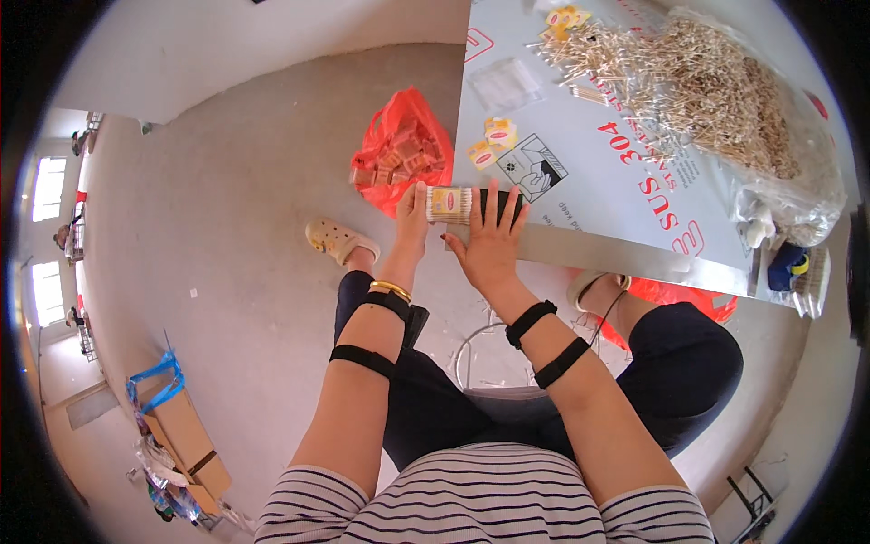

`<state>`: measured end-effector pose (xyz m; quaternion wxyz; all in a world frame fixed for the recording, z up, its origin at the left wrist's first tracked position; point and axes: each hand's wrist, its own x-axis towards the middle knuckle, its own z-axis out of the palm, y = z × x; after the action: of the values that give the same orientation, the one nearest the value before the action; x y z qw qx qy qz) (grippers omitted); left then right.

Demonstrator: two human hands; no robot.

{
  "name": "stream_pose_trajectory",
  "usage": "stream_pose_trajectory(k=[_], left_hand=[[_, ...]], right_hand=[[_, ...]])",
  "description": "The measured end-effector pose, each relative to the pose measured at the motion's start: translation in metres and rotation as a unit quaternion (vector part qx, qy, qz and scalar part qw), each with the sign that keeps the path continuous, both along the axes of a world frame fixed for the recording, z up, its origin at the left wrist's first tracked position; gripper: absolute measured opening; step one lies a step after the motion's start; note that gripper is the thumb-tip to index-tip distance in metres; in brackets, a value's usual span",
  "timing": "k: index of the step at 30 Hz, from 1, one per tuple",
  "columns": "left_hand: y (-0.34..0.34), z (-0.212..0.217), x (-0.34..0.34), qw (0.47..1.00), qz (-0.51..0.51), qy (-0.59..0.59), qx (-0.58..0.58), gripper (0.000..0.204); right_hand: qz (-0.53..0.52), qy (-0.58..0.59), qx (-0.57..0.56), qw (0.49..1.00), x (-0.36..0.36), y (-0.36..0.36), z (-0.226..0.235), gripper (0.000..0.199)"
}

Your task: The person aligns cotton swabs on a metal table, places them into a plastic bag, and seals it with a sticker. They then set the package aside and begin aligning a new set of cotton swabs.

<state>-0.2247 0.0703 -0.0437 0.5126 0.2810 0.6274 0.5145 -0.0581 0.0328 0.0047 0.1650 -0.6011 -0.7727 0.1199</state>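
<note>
A small clear pack of cotton swabs [462, 205] with a yellow label card lies at the table's near left corner. My left hand [412, 220] is closed on the pack's left end, thumb and fingers along its side. Flat against the pack's right end and a black pad [517, 210] rests my right hand [492, 240], its fingers spread. The palm hides part of the pad. Beyond it, yellow label cards [483, 153] and a stack of clear plastic sleeves [507, 84] lie on the metal table [580, 186].
A big heap of loose cotton swabs [666, 82] spills from a clear bag [797, 195] at the far right. A blue tape dispenser [787, 269] sits at the right edge. Left of the table, a red bag [390, 122] on the floor holds several packs. A cardboard box [186, 431] stands far left.
</note>
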Motion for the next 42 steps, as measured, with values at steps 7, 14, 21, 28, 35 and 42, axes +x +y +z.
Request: stream_pose_trajectory(k=[7, 14, 21, 28, 35, 42], left_hand=[[-0.004, 0.010, -0.023, 0.995, 0.073, -0.048, -0.050, 0.045], [-0.012, 0.083, -0.002, 0.779, -0.220, 0.548, 0.209, 0.067], [0.002, 0.092, 0.003, 0.597, -0.351, 0.705, 0.156, 0.074], [0.011, 0.064, 0.014, 0.566, -0.323, 0.737, 0.178, 0.057], [0.009, 0.050, -0.002, 0.641, -0.306, 0.680, 0.184, 0.057], [-0.061, 0.072, -0.037, 0.764, -0.163, 0.620, 0.070, 0.060]], right_hand=[[0.079, 0.073, -0.009, 0.994, 0.038, 0.007, -0.002, 0.089], [0.058, 0.012, 0.015, 0.998, 0.041, 0.002, 0.003, 0.088], [-0.017, 0.308, -0.077, 0.948, 0.013, 0.000, 0.007, 0.067], [-0.162, 0.400, -0.218, 0.875, -0.021, 0.036, -0.004, 0.054], [-0.153, 0.461, -0.275, 0.829, -0.048, 0.045, 0.014, 0.051], [0.150, 0.400, -0.372, 0.824, -0.078, 0.028, 0.018, 0.031]])
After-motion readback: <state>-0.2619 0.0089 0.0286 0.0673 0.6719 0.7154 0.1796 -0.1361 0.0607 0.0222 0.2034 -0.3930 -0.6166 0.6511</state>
